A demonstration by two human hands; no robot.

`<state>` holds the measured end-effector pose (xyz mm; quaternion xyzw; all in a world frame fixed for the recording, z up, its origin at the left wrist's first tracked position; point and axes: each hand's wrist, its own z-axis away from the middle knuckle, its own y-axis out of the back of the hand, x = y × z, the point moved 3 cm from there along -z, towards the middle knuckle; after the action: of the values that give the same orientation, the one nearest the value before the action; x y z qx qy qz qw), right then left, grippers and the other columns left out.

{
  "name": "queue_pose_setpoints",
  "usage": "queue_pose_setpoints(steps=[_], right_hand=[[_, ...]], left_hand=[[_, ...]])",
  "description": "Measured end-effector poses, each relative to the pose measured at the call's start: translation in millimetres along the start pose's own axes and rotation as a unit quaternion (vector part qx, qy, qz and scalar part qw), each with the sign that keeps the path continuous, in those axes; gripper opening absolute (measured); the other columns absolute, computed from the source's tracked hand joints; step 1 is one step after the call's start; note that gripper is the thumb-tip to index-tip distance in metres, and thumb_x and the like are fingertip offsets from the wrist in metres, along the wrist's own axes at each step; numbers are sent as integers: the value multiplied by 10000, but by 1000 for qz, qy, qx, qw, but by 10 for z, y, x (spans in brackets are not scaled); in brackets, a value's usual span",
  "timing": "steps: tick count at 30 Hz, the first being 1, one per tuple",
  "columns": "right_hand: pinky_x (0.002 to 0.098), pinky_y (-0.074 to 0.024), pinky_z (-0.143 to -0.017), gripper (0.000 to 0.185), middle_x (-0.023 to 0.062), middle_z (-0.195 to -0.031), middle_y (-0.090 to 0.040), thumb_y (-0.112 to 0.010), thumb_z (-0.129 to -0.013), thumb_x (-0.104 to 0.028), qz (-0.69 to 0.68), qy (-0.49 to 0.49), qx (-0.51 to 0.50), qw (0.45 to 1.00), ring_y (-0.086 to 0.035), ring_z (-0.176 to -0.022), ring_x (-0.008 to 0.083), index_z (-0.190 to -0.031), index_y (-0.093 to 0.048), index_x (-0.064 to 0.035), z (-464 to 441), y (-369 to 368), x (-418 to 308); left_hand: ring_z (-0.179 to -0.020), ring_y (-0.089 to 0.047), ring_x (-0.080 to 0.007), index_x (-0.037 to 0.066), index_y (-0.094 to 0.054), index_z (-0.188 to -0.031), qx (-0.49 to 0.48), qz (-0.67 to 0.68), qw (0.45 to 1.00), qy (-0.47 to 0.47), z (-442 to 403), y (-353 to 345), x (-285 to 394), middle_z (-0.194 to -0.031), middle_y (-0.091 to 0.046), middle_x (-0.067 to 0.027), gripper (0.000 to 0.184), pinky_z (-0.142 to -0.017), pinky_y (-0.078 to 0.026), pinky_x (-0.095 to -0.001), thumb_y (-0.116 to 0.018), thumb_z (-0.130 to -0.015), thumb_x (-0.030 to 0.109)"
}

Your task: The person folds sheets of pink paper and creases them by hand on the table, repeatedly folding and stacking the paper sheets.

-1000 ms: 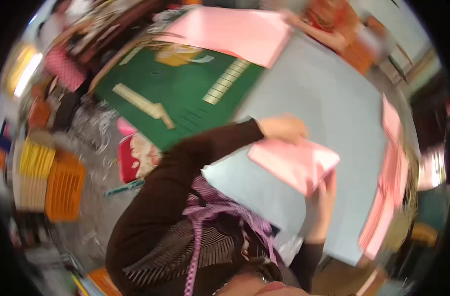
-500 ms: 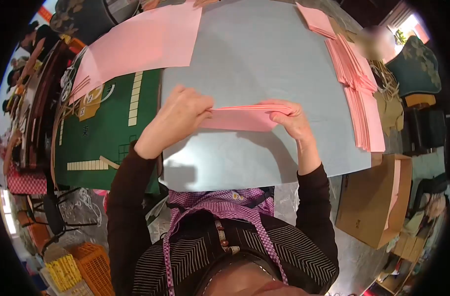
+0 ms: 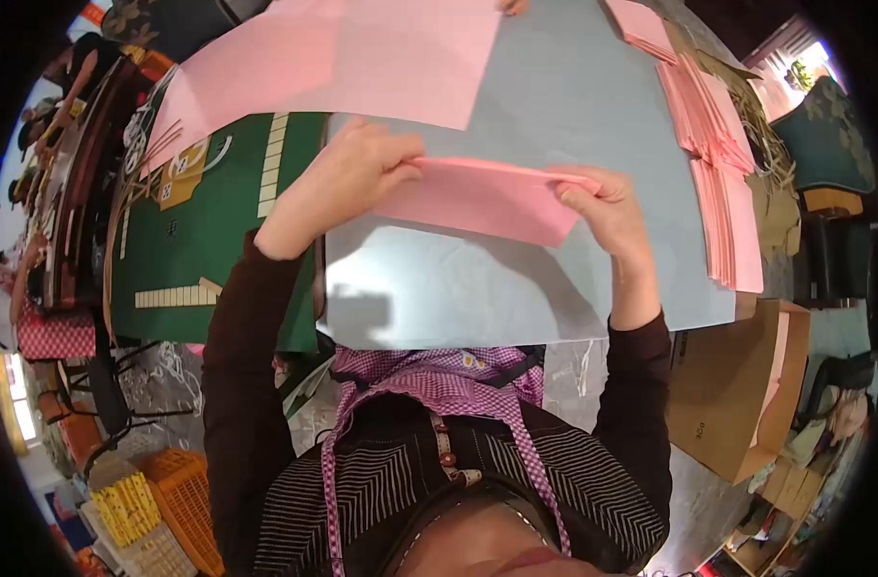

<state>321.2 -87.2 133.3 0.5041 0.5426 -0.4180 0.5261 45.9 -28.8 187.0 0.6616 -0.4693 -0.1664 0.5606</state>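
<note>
A folded pink sheet is stretched between my two hands above the pale blue tabletop. My left hand pinches its left end, fingers closed. At the right end, my right hand grips the upper corner with the thumb on the near face. The sheet's broad side tilts toward me, and its layered fold runs along the top. Beyond my hands lies a large flat pink sheet, partly over the green game mat.
Folded pink stacks line the table's right side. Another person's fingers show at the far edge. An open cardboard box stands at the right, below the tabletop. Orange crates are on the floor at left.
Both hands have moved the folded sheet away from me, and its face shows more broadly. The large pink sheet reaches farther right, as does the other person's hand.
</note>
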Motion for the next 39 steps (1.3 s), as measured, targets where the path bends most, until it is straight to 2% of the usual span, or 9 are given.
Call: queue_pose_setpoints(steps=[3,5,7,10,14,17,21,27,39], right_hand=[[228,-469,-749,249,8,-883,-670,-683,-857,-124,2,8,31,999,-592,-811,89,-1062,-687,17,-50,29,-19],[227,-467,-739,257,12,-890,-668,-681,-862,-130,-13,-17,41,999,-591,-814,89,-1066,-681,26,-85,142,67],[225,-466,-728,265,16,-897,-665,-678,-866,-135,-26,-44,50,997,-590,-816,89,-1070,-674,34,-120,206,117],[245,-489,-704,243,32,-917,-673,-662,-887,-142,-106,-60,59,991,-605,-793,99,-1056,-665,33,-145,204,155],[282,-524,-749,273,57,-937,-681,-648,-906,-211,-234,-64,80,967,-634,-811,130,-1054,-643,19,-176,268,470],[295,-526,-798,345,69,-1017,-668,-634,-916,-247,-298,-80,43,950,-638,-896,146,-1136,-592,15,-204,287,700],[342,-496,-906,472,115,-1217,-590,-593,-938,-284,-315,-89,44,944,-588,-1084,201,-1273,-485,30,-204,154,811],[351,-496,-903,454,137,-1193,-604,-564,-951,-291,-302,-130,33,944,-603,-1065,232,-1254,-499,41,-138,201,1150],[328,-502,-825,317,121,-1068,-633,-583,-931,-181,-167,-220,71,958,-614,-949,199,-1139,-567,59,-226,217,1660]], left_hand=[[-697,-553,-347,-2,-557,-806,-3,33,999,4,-90,53,-150,-737,-583,-168,147,-699,-443,-392,-599,-801,138],[-657,-532,-360,-25,-533,-800,-104,86,985,107,-87,29,-349,-751,-561,-215,161,-628,-441,-375,-598,-757,116],[-649,-570,-289,-18,-570,-790,-114,104,979,135,-40,53,-518,-716,-607,-172,145,-623,-443,-334,-594,-759,121],[-766,-576,-85,23,-647,-905,-155,384,886,207,149,-179,-932,-824,-643,8,212,-682,-458,-262,-578,-883,222],[-873,-568,-82,42,-620,-1059,-80,617,759,189,444,-785,-1284,-974,-621,4,268,-742,-462,-241,-581,-902,255],[-875,-569,-87,41,-622,-1041,-69,625,714,310,632,-1164,-1177,-945,-610,4,246,-766,-473,-262,-576,-894,233],[-928,-610,-129,6,-531,-1248,-90,690,670,257,766,-1448,-1005,-1066,-626,-60,398,-781,-513,-286,-558,-873,137],[-618,-607,-106,-6,-519,-1219,-74,652,705,267,878,-1223,-650,-835,-637,-46,414,-513,-470,-230,-554,-825,118],[-570,-584,-166,2,-516,-1245,11,436,799,413,1115,-1369,-859,-804,-618,-115,458,-474,-455,-307,-568,-807,124]])
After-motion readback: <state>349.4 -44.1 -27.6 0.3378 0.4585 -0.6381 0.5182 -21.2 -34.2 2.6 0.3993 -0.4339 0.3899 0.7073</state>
